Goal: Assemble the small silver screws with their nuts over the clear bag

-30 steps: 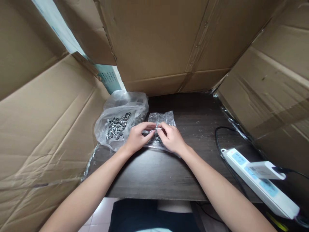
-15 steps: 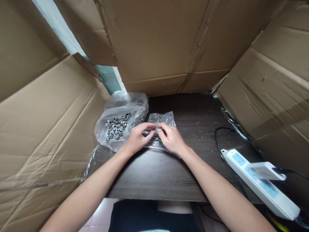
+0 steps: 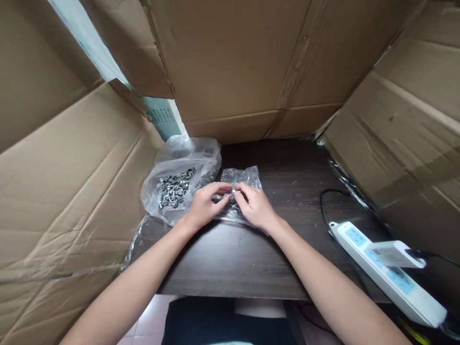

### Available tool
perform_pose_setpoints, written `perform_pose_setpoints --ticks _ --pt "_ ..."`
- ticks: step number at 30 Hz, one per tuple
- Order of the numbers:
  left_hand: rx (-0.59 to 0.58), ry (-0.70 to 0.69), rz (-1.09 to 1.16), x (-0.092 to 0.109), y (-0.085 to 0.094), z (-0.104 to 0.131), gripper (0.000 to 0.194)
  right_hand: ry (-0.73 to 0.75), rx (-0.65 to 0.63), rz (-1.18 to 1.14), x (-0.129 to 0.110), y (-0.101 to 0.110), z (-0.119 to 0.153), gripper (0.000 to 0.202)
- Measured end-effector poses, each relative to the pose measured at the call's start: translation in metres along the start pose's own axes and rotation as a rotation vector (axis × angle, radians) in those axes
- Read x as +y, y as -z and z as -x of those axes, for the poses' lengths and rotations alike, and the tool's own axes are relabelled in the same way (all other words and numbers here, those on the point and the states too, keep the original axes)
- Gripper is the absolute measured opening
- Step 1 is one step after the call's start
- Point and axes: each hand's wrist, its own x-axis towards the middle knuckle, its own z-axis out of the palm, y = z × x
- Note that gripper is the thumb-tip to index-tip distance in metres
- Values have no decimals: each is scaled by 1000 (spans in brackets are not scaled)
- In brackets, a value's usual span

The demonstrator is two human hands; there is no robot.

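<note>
Over a small clear plastic bag (image 3: 242,176) on the dark table, my two hands meet fingertip to fingertip. A tiny shiny metal part (image 3: 233,191) shows between them; it looks like a screw, though my fingers cover most of it. My left hand (image 3: 206,205) pinches it from the left, and my right hand (image 3: 256,205) from the right. Loose metal pieces (image 3: 234,205) lie in the small bag below my fingers. To the left, a larger open plastic bag (image 3: 187,146) holds many round-headed metal screws (image 3: 176,189).
Cardboard walls (image 3: 244,62) enclose the table (image 3: 230,258) at the back and both sides. On the right lies a white power strip (image 3: 388,275) with a white plug-in adapter (image 3: 397,254) and a black cable (image 3: 325,211) looping beside it.
Both hands stay almost in place. The metal part between the fingertips has turned slightly and catches more light now.
</note>
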Motion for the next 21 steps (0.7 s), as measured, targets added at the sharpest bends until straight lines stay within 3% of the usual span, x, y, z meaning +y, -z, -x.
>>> perform_pose_setpoints --ticks 21 --pt "8 3 2 1 1 -1 19 -20 -3 -10 -2 1 0 15"
